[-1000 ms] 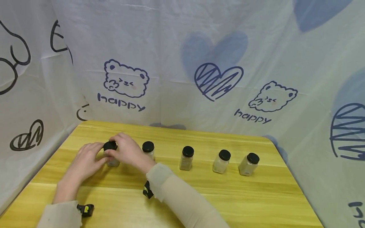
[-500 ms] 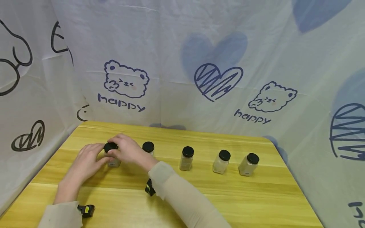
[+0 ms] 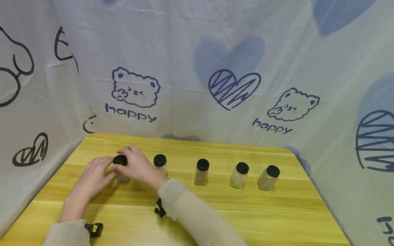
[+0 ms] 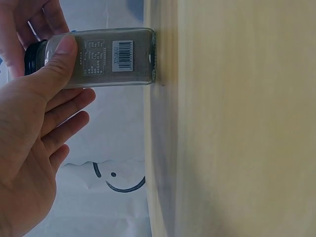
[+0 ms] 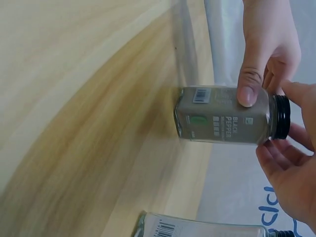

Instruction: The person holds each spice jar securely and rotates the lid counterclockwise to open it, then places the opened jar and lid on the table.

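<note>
At the left of the table in the head view, both hands are on a black pepper jar (image 5: 217, 118), a clear squarish bottle of grey-brown powder. My left hand (image 3: 93, 177) grips the jar's body, its thumb lying across the printed side in both wrist views. From the other side, my right hand (image 3: 138, 166) holds the black lid (image 5: 281, 117) between thumb and fingers. The jar stands upright, its base at the tabletop. A barcode label (image 4: 122, 56) faces the left wrist camera.
Several similar black-capped jars form a row to the right: one (image 3: 160, 160) partly behind the right hand, then others (image 3: 201, 172), (image 3: 238, 175) and a last jar (image 3: 268, 177). Printed cloth (image 3: 184, 112) hangs behind the wooden table (image 3: 261, 218).
The right thumb and fingers shift slightly around the lid. The left hand keeps its grip, and the jar stays at the same spot on the table.
</note>
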Demonstrator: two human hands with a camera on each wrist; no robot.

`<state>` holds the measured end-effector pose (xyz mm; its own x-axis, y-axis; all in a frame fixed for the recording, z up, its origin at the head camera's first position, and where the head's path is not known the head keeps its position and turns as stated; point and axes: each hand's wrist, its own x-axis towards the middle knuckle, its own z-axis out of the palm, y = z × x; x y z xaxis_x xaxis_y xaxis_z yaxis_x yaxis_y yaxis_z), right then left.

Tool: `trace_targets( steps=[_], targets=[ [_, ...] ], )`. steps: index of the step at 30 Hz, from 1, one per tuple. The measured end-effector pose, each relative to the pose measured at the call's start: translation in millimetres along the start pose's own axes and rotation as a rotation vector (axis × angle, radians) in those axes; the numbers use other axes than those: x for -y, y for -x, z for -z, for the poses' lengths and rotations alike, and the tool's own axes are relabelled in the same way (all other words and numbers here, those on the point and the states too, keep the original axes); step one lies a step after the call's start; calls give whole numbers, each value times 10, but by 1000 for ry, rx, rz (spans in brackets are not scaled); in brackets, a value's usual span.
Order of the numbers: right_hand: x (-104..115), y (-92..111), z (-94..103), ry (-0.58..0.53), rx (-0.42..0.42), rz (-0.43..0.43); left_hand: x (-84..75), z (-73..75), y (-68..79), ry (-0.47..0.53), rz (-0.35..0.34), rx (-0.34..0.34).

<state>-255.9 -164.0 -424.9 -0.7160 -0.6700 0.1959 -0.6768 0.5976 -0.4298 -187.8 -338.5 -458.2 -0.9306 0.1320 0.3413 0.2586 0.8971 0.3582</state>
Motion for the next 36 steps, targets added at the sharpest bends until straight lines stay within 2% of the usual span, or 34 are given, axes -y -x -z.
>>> trace_targets(
  steps=[4,11,27,30,36],
  targets=[
    [20,8,-30,17,-28,-32,-2,-5,15,0,7,2],
    [26,-8,-21,33,-1,-20,2,-6,17,-1,4,-10],
    [47,-8,71,79,133,121,2,7,15,-2,14,4],
    [49,6,70,53,98,114,5,-2,19,-11,-1,-10],
    [59,39,47,33,-40,21,0,-11,13,-2,-20,-20]
  ],
)
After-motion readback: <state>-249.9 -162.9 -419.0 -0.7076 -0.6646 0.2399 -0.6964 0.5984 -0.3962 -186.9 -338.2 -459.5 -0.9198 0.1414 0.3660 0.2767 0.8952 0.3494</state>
